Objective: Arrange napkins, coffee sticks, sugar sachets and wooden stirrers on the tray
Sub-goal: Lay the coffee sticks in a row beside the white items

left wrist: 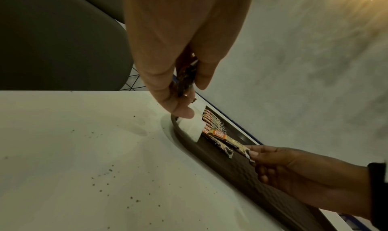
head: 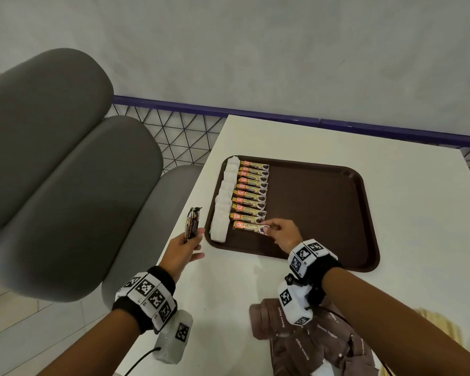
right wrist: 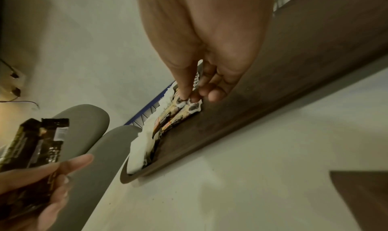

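Brown tray point(head: 323, 213): right hand point(head: 281, 234) pinches a coffee stick point(head: 248, 226) by its end, squaring it at 6 o'clock of the row. Left hand point(head: 181, 252) clasps spare sticks point(head: 192, 223) upright (likely ready to feed the row).

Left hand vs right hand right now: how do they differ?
The left hand holds a bundle of coffee sticks upright, off the tray over the table edge; the right hand pinches one coffee stick lying flat, at the near end of the tray's row. Both wear marker-covered wristbands.
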